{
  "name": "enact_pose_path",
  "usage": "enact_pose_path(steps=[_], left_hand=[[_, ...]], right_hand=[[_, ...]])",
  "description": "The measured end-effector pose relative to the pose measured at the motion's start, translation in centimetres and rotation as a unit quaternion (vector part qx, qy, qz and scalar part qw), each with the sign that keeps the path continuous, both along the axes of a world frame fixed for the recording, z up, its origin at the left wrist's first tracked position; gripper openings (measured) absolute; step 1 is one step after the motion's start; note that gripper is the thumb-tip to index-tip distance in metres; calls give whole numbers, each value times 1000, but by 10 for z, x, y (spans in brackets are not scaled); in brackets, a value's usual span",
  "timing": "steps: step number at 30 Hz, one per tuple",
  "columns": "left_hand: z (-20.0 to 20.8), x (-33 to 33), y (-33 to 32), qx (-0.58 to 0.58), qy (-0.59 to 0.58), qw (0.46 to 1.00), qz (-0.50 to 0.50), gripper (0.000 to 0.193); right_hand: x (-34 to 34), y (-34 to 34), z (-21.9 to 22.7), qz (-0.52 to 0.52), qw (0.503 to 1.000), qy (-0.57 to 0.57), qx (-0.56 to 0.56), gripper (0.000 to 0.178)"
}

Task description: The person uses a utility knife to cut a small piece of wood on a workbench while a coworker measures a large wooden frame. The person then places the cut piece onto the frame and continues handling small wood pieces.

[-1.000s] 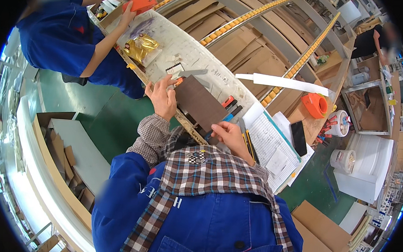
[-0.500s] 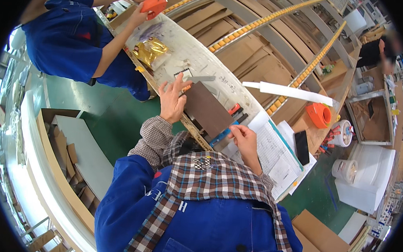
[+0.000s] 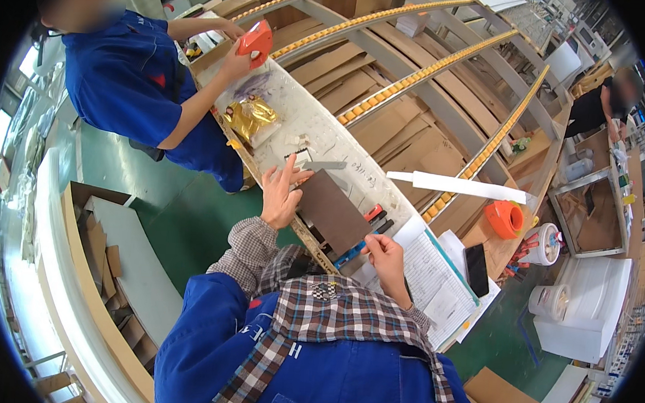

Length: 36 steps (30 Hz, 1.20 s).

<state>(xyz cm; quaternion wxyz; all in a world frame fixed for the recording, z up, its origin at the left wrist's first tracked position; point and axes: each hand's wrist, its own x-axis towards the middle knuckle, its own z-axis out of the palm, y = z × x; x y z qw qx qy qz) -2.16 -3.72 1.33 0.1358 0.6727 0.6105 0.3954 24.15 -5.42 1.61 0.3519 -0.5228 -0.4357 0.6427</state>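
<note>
A flat dark brown rectangular panel [image 3: 333, 211] lies at a slant over the near side of the white workbench [image 3: 365, 176]. At its left edge is my left hand [image 3: 280, 197], fingers spread and raised, the index stretched away from me. My right hand [image 3: 387, 263] pinches the panel's near right corner between thumb and fingertips. Beyond the panel, a grey metal blade-like strip [image 3: 327, 165] rests on the bench. Red and black handled tools [image 3: 375, 213] and a blue object [image 3: 349, 256] lie along its right side, the blue one partly covered.
Written sheets on a clipboard [image 3: 436, 271] and a black phone [image 3: 475, 270] lie right. A co-worker [image 3: 127, 79] at left holds a red-orange tape dispenser [image 3: 256, 44]. Yellow roller rails [image 3: 426, 73] cross above cardboard. An orange ring-shaped object [image 3: 504, 220] sits at the bench's right end.
The whole view has shifted, so the bench and hands appear slightly lower. Both hands keep nearly the same places at the panel. The co-worker's dispenser is tilted differently.
</note>
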Motion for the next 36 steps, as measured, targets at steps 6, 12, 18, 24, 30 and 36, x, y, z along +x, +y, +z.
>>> enact_pose_path(steps=[6, 12, 18, 24, 30, 36], left_hand=[[-11, 1, -3, 12, -1, 1000, 24, 67], [-9, 4, -4, 2, -14, 1000, 22, 67], [-10, 3, -5, -3, -14, 1000, 25, 67], [-11, 6, -2, 10, -9, 1000, 25, 66], [-8, 2, -6, 11, -14, 999, 41, 64], [1, 14, -4, 14, 18, 997, 68, 60]], right_hand=[[3, 1, -12, 35, 998, -27, 39, 16], [2, -1, -9, 5, 1000, -7, -15, 17], [1, 0, -6, 23, 999, 14, -39, 22], [3, 2, -10, 27, 999, 29, -32, 23], [-3, 2, -7, 18, 999, 28, -29, 19], [6, 4, -13, 9, 999, 18, -35, 24]])
